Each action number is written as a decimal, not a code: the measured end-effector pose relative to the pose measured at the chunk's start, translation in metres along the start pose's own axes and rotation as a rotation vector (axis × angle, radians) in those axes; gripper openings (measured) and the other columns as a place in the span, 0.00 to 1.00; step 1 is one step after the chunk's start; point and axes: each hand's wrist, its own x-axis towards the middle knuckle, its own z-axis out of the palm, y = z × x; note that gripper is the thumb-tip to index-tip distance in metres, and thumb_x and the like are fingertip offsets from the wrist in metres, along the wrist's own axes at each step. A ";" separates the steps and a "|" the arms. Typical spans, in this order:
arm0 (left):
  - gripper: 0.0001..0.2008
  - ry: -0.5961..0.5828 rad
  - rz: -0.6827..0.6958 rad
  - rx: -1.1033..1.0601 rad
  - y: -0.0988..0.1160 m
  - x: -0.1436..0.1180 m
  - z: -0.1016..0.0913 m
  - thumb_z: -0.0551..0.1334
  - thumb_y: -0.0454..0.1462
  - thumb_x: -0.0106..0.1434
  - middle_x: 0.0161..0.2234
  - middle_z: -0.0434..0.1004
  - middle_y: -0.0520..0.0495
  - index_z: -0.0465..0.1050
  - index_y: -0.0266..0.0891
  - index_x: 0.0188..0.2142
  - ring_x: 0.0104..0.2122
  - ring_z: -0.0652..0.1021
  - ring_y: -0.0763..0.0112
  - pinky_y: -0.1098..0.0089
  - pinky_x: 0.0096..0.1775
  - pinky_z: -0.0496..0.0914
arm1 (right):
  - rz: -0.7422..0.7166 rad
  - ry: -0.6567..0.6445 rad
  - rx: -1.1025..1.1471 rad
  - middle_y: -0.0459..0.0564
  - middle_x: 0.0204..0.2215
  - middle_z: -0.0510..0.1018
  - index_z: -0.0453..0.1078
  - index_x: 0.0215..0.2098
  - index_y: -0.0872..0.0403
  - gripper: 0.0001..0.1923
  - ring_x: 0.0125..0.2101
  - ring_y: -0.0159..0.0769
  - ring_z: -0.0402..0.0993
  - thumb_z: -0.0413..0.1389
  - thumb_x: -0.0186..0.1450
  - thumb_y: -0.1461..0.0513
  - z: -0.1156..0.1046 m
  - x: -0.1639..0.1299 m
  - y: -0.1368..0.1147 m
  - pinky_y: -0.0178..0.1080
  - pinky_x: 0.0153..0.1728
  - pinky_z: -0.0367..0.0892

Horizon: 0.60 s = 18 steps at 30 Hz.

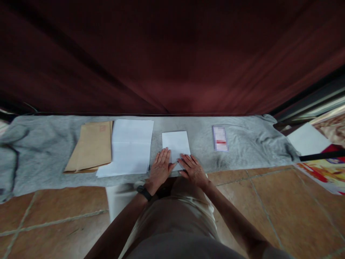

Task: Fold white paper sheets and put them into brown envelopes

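Note:
In front of me a folded sheet of white paper (pixel 175 142) lies flat on the grey cloth. My left hand (pixel 161 167) rests on its lower left edge, palm down with the fingers stretched out. On the lower right edge lies my right hand (pixel 193 169), also flat, its fingers spread and pointing up and left. Both thumbs point inward near the paper's lower edge. To the left is a stack of larger white sheets (pixel 132 147), with several brown envelopes (pixel 93 145) overlapping its left side.
A small pale packet with a red band (pixel 221 138), blurred, lies to the right on the grey cloth (pixel 250 144). A dark red curtain (pixel 172 72) hangs behind the narrow surface. Beyond its right end are a white sheet (pixel 308 138) and a colourful printed bag (pixel 326 172).

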 end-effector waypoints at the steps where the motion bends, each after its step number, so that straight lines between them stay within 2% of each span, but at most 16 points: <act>1: 0.33 -0.004 0.008 -0.001 -0.002 -0.002 -0.001 0.49 0.49 0.74 0.69 0.58 0.29 0.56 0.26 0.69 0.70 0.59 0.53 0.50 0.68 0.58 | 0.002 0.005 0.000 0.57 0.70 0.60 0.60 0.70 0.51 0.29 0.68 0.48 0.58 0.52 0.74 0.51 0.000 0.000 0.000 0.56 0.68 0.54; 7: 0.36 -0.054 0.092 -0.018 -0.012 -0.016 -0.011 0.57 0.52 0.70 0.71 0.55 0.30 0.57 0.32 0.69 0.71 0.57 0.50 0.48 0.68 0.55 | 0.016 0.027 0.013 0.56 0.69 0.62 0.62 0.68 0.51 0.28 0.68 0.47 0.60 0.54 0.73 0.52 0.002 0.000 0.000 0.54 0.69 0.54; 11: 0.36 -0.119 0.092 -0.030 -0.007 -0.018 -0.020 0.60 0.50 0.68 0.72 0.53 0.33 0.58 0.37 0.69 0.71 0.55 0.49 0.46 0.69 0.52 | 0.040 0.025 0.041 0.55 0.70 0.61 0.62 0.68 0.51 0.28 0.68 0.46 0.59 0.56 0.72 0.54 0.002 0.001 0.001 0.53 0.69 0.52; 18: 0.30 -0.175 0.061 -0.049 0.004 -0.017 -0.022 0.60 0.44 0.68 0.71 0.57 0.35 0.62 0.39 0.67 0.70 0.58 0.52 0.45 0.69 0.51 | 0.056 0.019 0.084 0.53 0.68 0.64 0.66 0.66 0.50 0.26 0.67 0.45 0.61 0.55 0.72 0.54 0.000 0.003 0.004 0.53 0.69 0.52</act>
